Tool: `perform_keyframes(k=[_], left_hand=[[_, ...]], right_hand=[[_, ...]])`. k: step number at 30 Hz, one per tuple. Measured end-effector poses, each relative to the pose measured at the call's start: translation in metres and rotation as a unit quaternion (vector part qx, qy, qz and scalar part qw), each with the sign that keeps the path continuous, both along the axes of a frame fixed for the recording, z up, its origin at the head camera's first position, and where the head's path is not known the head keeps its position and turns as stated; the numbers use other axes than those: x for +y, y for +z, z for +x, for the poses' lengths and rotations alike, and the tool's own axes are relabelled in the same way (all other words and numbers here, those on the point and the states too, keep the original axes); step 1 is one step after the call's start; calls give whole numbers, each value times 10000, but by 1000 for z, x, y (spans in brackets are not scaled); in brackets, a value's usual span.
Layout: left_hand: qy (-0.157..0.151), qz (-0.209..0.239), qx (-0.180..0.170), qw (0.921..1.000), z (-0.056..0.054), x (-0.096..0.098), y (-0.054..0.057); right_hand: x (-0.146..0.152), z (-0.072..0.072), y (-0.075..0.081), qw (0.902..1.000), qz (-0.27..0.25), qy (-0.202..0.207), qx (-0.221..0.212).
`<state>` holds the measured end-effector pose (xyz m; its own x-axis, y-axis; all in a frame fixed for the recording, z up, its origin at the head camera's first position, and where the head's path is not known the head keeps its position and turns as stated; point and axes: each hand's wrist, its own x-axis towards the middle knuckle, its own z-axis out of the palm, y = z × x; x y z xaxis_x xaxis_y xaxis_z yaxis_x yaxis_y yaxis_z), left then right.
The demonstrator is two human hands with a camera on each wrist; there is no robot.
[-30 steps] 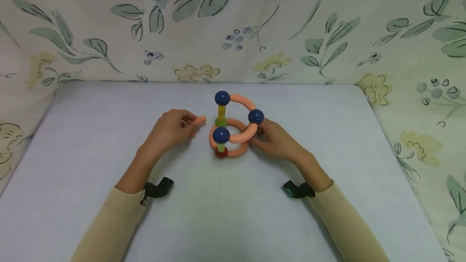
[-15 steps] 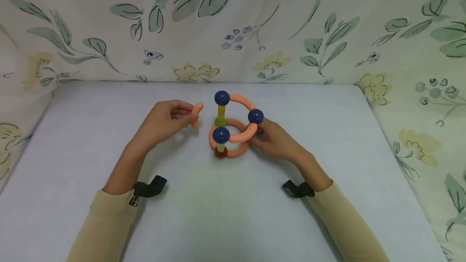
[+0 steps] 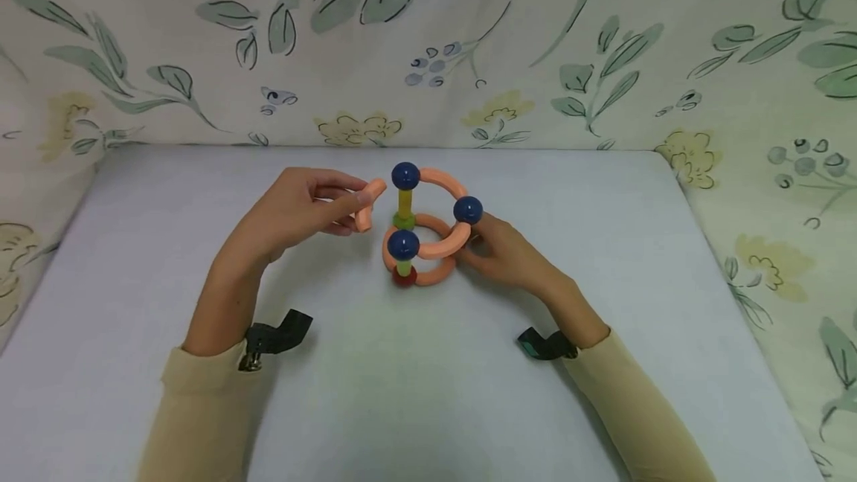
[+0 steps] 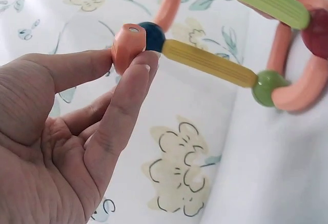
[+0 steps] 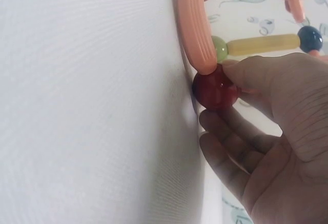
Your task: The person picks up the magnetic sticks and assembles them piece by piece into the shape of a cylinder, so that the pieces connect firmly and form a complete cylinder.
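In the head view my left hand (image 3: 288,207) pinches a curved orange magnetic rod (image 3: 364,219) between thumb and fingertips, just left of a two-level magnetic ball-and-rod structure. The left wrist view shows this rod (image 4: 128,49) end-on, overlapping a blue ball. The structure has an orange ring (image 3: 435,274) at the bottom, a yellow rod (image 3: 405,203) on a green ball (image 3: 404,222), and blue balls (image 3: 404,245) on top joined by curved orange rods (image 3: 445,246). At its right side my right hand (image 3: 512,255) grips a red ball (image 5: 215,88) low down, thumb and fingers around it.
All of this is on a white table (image 3: 402,393). A floral cloth (image 3: 509,43) hangs behind the table's back edge and down its right side. Dark camera mounts (image 3: 277,333) sit on both wrists, beside beige sleeves (image 3: 201,407).
My left hand has lifted and shifted toward the back of the table, turning the curved orange rod so that its bend shows. My right hand and the structure have stayed in place.
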<state>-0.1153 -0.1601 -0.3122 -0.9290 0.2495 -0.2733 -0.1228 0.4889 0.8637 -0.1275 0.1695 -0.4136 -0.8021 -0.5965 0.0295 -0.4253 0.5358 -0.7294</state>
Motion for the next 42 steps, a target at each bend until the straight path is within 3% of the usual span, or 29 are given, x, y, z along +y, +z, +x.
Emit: perform_keyframes(k=[7, 15, 23, 42], left_hand=[[-43, 258, -163, 9995, -2, 4, -3], [-108, 563, -175, 9982, -5, 4, -5], [-233, 484, -356, 9979, -3, 8, -5], [-508, 495, -300, 9970, -2, 12, -9]], right_hand=[[-1, -1, 0, 9998, -52, 111, 168], [-2, -1, 6, 9999, -78, 51, 41], [1, -1, 3, 9996, -44, 98, 269], [4, -1, -1, 9999, -70, 49, 146]])
